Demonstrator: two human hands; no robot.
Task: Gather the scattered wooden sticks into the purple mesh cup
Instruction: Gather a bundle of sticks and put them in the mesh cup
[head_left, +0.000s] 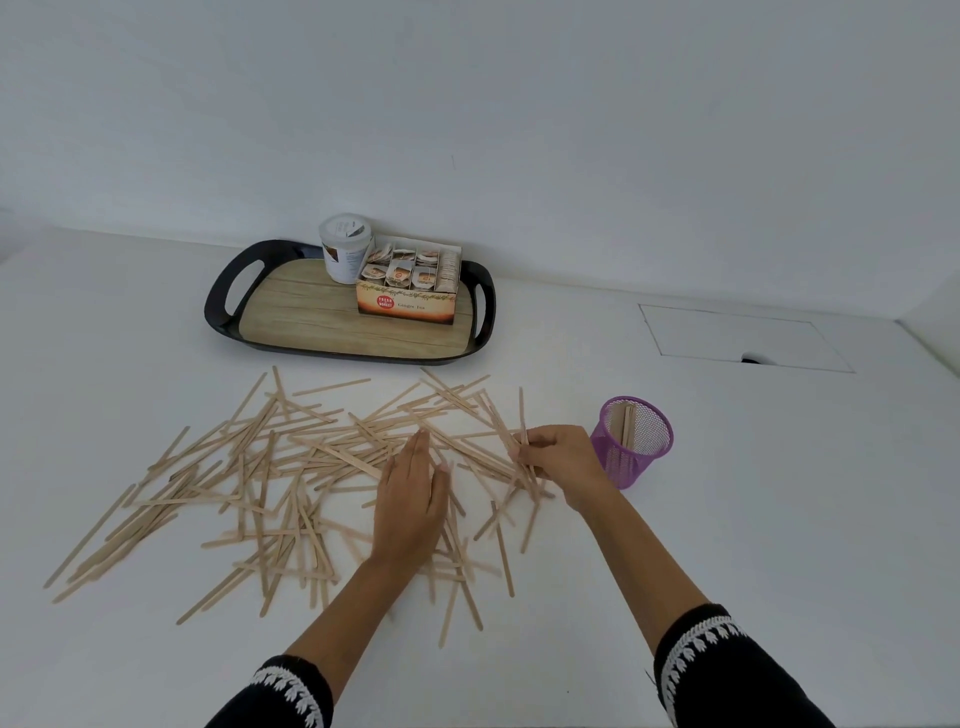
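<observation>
Many thin wooden sticks lie scattered in a loose pile across the white table, from far left to the middle. The purple mesh cup stands upright at the right of the pile, with a few sticks standing inside it. My left hand lies flat, palm down, on sticks in the middle of the pile, fingers together and extended. My right hand is just left of the cup, its fingers closed around a small bunch of sticks that slant up and to the left.
A black-rimmed tray with a wood-pattern base sits behind the pile, holding a white jar and an open box of ginger tea. A rectangular hatch outline marks the table at the back right. White wall behind.
</observation>
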